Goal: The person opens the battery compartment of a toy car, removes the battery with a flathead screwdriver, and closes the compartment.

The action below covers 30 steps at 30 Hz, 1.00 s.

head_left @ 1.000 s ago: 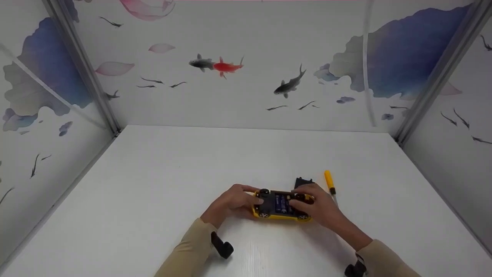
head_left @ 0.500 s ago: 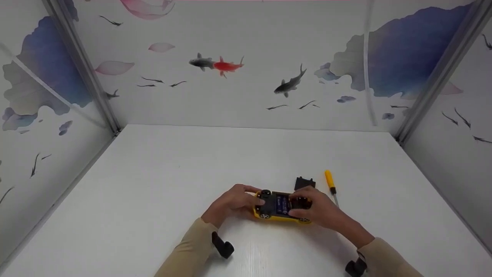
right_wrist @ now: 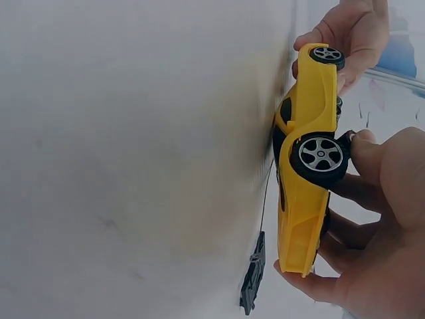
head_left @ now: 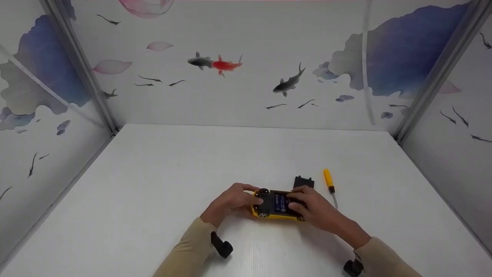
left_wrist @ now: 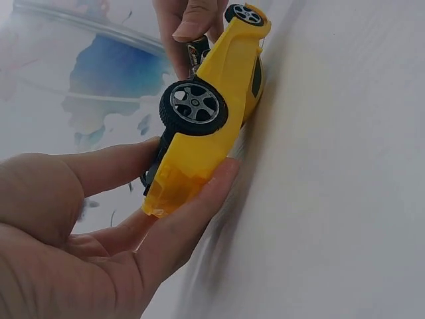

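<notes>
A yellow toy car (head_left: 255, 209) lies upside down, its dark underside and open battery compartment (head_left: 281, 202) facing up. Batteries with dark blue wrappers sit inside. My left hand (head_left: 238, 200) grips one end of the car, thumb on the underside and fingers beneath the body, as the left wrist view shows. Over the other end, my right hand (head_left: 317, 207) pinches a battery (left_wrist: 197, 53) that stands tilted up from the compartment. In the right wrist view the thumb touches a dark battery end (right_wrist: 347, 137), while other fingers lie along the car. Most of that battery is hidden.
Just behind the car lies a black battery cover (head_left: 303, 182) on the white table (head_left: 173, 161). A screwdriver (head_left: 328, 181) with a yellow handle rests to its right, shaft toward my right forearm. Printed panels (head_left: 238, 104) enclose the table's back and sides.
My right hand has shifted slightly over the compartment, covering more of the car's right end. My left hand and the car stay almost in place.
</notes>
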Tool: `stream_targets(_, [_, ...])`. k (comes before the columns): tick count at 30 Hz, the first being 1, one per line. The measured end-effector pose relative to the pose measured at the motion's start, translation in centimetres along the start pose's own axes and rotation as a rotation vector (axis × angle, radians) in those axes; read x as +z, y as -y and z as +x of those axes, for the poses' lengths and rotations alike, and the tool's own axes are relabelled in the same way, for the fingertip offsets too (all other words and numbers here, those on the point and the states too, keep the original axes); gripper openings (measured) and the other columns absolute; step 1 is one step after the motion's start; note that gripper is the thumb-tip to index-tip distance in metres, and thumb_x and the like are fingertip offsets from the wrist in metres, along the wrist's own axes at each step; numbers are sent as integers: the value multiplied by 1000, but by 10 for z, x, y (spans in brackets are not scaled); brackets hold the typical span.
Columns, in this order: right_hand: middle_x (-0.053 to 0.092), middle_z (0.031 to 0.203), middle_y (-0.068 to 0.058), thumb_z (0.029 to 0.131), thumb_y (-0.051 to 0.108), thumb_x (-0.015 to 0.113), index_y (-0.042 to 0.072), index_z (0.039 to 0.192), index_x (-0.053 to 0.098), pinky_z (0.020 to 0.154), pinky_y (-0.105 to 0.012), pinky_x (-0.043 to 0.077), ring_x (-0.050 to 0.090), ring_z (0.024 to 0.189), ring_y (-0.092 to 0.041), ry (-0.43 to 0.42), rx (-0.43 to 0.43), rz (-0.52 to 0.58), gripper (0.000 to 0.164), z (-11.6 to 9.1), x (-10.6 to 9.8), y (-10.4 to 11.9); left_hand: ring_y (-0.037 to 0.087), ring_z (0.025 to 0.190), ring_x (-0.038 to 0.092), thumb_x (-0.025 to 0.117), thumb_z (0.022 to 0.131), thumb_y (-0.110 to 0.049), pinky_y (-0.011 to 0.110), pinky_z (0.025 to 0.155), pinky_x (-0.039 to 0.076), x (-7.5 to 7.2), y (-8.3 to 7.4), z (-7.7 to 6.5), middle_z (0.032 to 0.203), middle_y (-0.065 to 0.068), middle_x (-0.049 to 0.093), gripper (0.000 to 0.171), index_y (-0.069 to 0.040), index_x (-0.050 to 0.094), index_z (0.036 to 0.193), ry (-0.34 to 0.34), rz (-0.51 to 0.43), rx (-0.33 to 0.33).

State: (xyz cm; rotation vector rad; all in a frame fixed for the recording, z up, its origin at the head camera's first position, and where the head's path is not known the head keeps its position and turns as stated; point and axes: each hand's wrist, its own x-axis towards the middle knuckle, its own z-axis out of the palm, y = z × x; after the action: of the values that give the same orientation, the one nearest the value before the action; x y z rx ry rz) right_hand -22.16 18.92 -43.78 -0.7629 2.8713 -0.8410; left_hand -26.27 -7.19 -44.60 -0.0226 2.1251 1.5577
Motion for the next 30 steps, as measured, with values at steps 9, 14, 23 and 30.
stream_targets(9, [54, 138, -15, 106, 37, 48, 9, 133, 63, 104, -54, 48, 55, 127, -33, -13, 43, 63, 42, 1, 4, -4, 20, 100, 68, 80, 84, -18, 33, 88, 58, 0, 2, 1, 125, 15, 66, 50, -10, 66, 132, -30, 45, 4])
stream_targets(14, [54, 139, -13, 103, 42, 51, 10, 132, 64, 105, -53, 48, 55, 128, -33, -17, 67, 73, 45, 2, 6, -3, 20, 101, 67, 80, 84, -21, 34, 93, 56, 0, 1, 0, 125, 14, 67, 49, -11, 67, 130, -53, 83, 5])
stream_targets(23, [54, 139, -12, 91, 47, 69, 10, 132, 65, 97, -46, 53, 55, 126, -31, -21, 64, 41, 56, 4, 7, -4, 24, 101, 69, 78, 84, -11, 37, 83, 61, -3, 3, 0, 125, 21, 65, 53, -5, 62, 135, 28, -55, 27])
stream_targets(30, [58, 137, -11, 95, 41, 66, 11, 126, 69, 102, -49, 52, 57, 126, -31, -93, 89, 55, 43, 4, 10, -1, 24, 102, 68, 78, 85, -13, 37, 84, 61, -3, 3, 0, 127, 20, 64, 52, -8, 63, 134, 15, -32, 5])
